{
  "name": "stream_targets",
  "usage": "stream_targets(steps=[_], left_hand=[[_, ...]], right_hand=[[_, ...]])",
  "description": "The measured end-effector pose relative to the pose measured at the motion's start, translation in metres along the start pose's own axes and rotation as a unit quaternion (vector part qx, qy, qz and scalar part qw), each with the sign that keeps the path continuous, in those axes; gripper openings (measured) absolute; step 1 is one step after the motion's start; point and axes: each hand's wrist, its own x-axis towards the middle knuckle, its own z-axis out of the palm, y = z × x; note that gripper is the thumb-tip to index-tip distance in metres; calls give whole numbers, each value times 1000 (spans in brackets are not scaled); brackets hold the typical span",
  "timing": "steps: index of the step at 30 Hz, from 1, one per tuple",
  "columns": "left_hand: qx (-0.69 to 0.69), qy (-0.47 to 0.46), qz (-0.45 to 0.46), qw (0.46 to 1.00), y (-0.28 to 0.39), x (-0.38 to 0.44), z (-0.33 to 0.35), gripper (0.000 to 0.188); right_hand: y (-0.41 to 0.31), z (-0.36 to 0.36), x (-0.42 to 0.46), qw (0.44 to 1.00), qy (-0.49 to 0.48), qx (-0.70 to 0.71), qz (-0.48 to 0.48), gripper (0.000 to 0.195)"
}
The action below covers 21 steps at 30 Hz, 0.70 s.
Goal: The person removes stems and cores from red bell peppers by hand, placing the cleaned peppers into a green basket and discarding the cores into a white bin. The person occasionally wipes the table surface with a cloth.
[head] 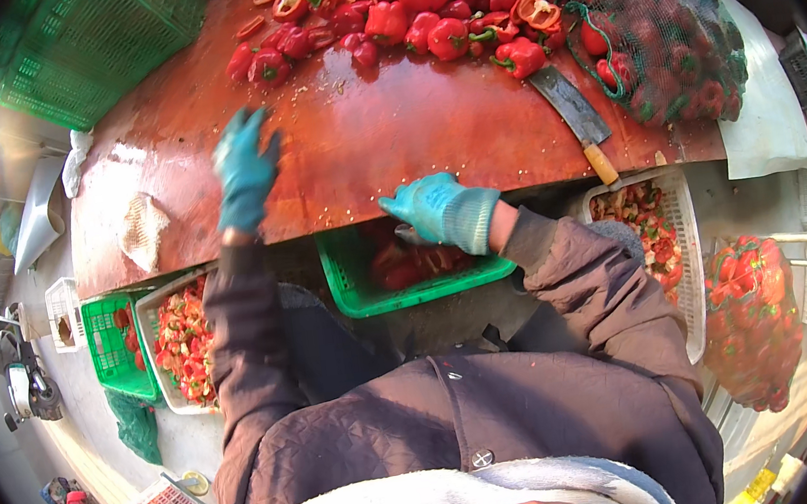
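Note:
My left hand (243, 167), in a teal work glove, is raised over the red tabletop (360, 137) with its fingers apart and nothing in them. Its outline is slightly blurred. My right hand (440, 210), gloved alike, is at the table's front edge, above a green plastic crate (424, 297) that holds dark red pepper pieces. Its fingers point left, and its palm side is hidden. Beyond both hands lies a heap of red bell peppers (386, 22), some whole, some cut open. A cleaver (572, 104) with a wooden handle lies at the right, its handle at the table edge.
A green mesh sack of peppers (679, 49) lies at the right back. White crates of pepper scraps (183, 344) (643, 225) flank my legs. Stacked green crates (104, 47) stand at the far left. A cloth (143, 229) lies on the table's left. Another filled sack (751, 324) is on the floor.

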Motion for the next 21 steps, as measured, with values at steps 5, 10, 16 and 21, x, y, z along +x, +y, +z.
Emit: stream_targets(steps=[5, 10, 16, 21], left_hand=[[84, -79, 132, 985, 31, 132, 159, 56], [-331, -156, -160, 917, 23, 145, 186, 39], [-560, -246, -305, 730, 49, 77, 67, 30], [-388, -252, -258, 848, 112, 27, 7, 17]], right_hand=[[8, -14, 4, 999, 11, 4, 50, 37], [32, -19, 2, 984, 126, 75, 97, 31], [52, -29, 12, 851, 399, 272, 207, 55], [35, -31, 18, 819, 372, 433, 63, 50]])
